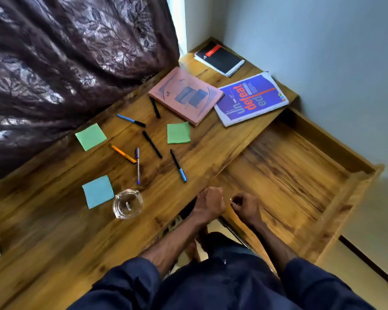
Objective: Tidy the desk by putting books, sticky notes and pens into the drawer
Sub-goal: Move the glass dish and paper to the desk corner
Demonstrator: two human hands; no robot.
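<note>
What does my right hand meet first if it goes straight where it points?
Likely the right hand meets the desk front edge first; if above it, the pink book. Depth is unclear.

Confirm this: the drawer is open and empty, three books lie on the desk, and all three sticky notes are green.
Not all: the head view shows two green sticky notes and one blue sticky note beside the glass ashtray. The rest holds: drawer open and empty, three books on the desk.
</note>
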